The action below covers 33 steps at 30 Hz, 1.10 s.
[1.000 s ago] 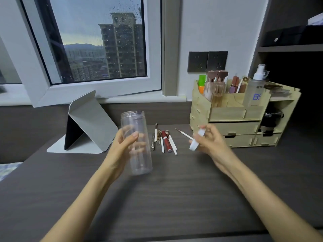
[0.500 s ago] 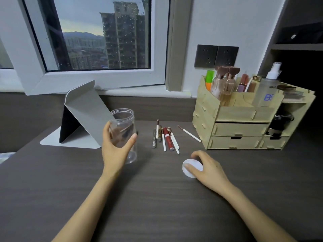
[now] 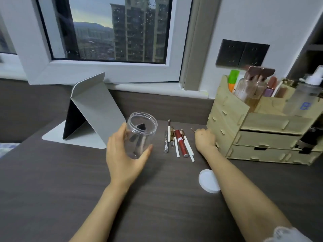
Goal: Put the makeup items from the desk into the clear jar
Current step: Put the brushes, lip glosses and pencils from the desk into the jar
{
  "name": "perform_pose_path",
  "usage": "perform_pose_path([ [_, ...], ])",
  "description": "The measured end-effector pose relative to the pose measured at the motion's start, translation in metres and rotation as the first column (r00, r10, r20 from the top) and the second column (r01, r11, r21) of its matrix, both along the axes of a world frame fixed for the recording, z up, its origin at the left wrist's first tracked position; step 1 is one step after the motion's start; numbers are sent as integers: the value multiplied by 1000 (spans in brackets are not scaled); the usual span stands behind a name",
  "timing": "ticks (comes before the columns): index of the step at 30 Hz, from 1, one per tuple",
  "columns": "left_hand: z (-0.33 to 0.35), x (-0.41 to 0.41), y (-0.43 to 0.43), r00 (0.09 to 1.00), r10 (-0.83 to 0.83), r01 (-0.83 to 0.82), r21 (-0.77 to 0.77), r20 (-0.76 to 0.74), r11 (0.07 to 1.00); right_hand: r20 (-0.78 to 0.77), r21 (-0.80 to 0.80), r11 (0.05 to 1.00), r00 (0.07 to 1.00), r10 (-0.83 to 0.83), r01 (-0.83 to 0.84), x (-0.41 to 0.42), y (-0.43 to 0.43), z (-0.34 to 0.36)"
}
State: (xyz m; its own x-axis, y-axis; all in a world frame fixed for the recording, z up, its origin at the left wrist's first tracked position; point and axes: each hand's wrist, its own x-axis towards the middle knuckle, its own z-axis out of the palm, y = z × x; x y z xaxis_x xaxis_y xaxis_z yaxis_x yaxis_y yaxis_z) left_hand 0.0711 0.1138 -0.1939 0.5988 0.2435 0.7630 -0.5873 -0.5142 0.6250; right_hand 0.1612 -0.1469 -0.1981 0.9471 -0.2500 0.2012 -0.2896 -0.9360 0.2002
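— Two hands, why so? The left hand (image 3: 122, 159) grips the jar (image 3: 140, 134), mouth open.
— Ready for filling. The right hand (image 3: 204, 139) closes on a brush (image 3: 193, 130); others lie between.

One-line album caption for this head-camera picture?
Left hand holds the clear jar; right hand reaches a thin brush.

Tablet stand: a grey folding cover (image 3: 94, 109) props a dark screen upright at the desk's back left.
Organiser: a pale wooden drawer unit (image 3: 258, 133) stands at the right, bottles and tubes upright in its top compartments.
Wall: two dark socket plates (image 3: 242, 53) sit side by side above the organiser.
Window: a white-framed window (image 3: 108, 67) shows tower blocks.
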Motion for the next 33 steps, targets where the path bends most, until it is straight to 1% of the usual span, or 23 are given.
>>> perform_pose_path([
  [2, -2, 0, -1, 1000, -7, 6, 68, 19, 998, 36, -46, 999, 999, 22, -21, -2, 2, 0],
  [4, -3, 0, -2, 1000, -16, 14, 120, 13, 993, 88, -6, 999, 995, 40, -40, -8, 5, 5],
  [6, -4, 1, -3, 1000, -26, 26, 132, -4, 991, 279, 175, 981, 960, 29, -81, -16, 10, 15],
  [7, -4, 1, -3, 1000, -27, 27, 128, -9, 991, 416, 317, 938, 909, -5, -140, -24, 13, 23],
  [8, -4, 0, -3, 1000, -25, 26, 126, -10, 992, 541, 477, 845, 839, -65, -241, -33, 18, 32],
  [9, -5, 0, -3, 1000, -22, 24, 125, -11, 992, 636, 621, 680, 758, -146, -390, -46, 25, 44],
  [10, -5, 0, -3, 1000, -21, 23, 126, -15, 992, 694, 700, 449, 676, -248, -555, -61, 31, 57],
  [11, -5, 0, -3, 1000, -22, 24, 127, -18, 992, 703, 700, 184, 621, -345, -690, -79, 37, 70],
  [12, -4, 0, -4, 999, -24, 27, 130, -22, 991, 688, 634, -71, 603, -404, -770, -96, 44, 83],
  [13, -4, -2, -5, 999, -31, 34, 137, -26, 990, 675, 550, -262, 607, -419, -793, -112, 51, 93],
  [14, -4, -3, -5, 999, -41, 45, 151, -30, 987, 675, 488, -381, 616, -406, -785, -125, 59, 101],
  [15, -4, -5, -6, 998, -53, 58, 172, -33, 983, 684, 457, -438, 621, -384, -774, -134, 67, 105],
  [16, -4, -6, -7, 997, -66, 71, 199, -34, 977, 693, 450, -454, 622, -365, -769, -140, 75, 106],
  [17, -4, -8, -8, 997, -75, 81, 230, -34, 970, 704, 462, -441, 621, -346, -770, -145, 82, 103],
  [20, -5, -10, -8, 996, -94, 92, 322, -9, 942, 735, 526, -305, 605, -308, -794, -149, 96, 90],
  [21, -6, -10, -8, 995, -104, 100, 330, -6, 938, 734, 529, -290, 601, -316, -798, -150, 98, 88],
  [23, -5, -10, -7, 994, -111, 105, 329, -1, 938, 720, 490, -330, 587, -369, -807, -150, 97, 88],
  [26, -5, -8, -6, 995, -99, 80, 360, 33, 930, 695, 419, -432, 588, -413, -799, -149, 96, 90],
  [27, -6, -7, -6, 994, -99, 72, 381, 51, 922, 698, 411, -450, 592, -403, -792, -148, 96, 89],
  [28, -7, -7, -6, 993, -103, 69, 400, 64, 914, 709, 429, -435, 593, -381, -792, -147, 97, 87],
  [29, -8, -6, -6, 992, -107, 68, 414, 70, 908, 732, 471, -373, 590, -341, -800, -145, 98, 83],
  [31, -9, -6, -6, 992, -102, 60, 423, 79, 904, 775, 565, -182, 593, -218, -805, -142, 98, 70],
  [33, -8, -5, -6, 993, -89, 48, 422, 80, 905, 780, 615, -38, 615, -112, -787, -141, 98, 57],
])
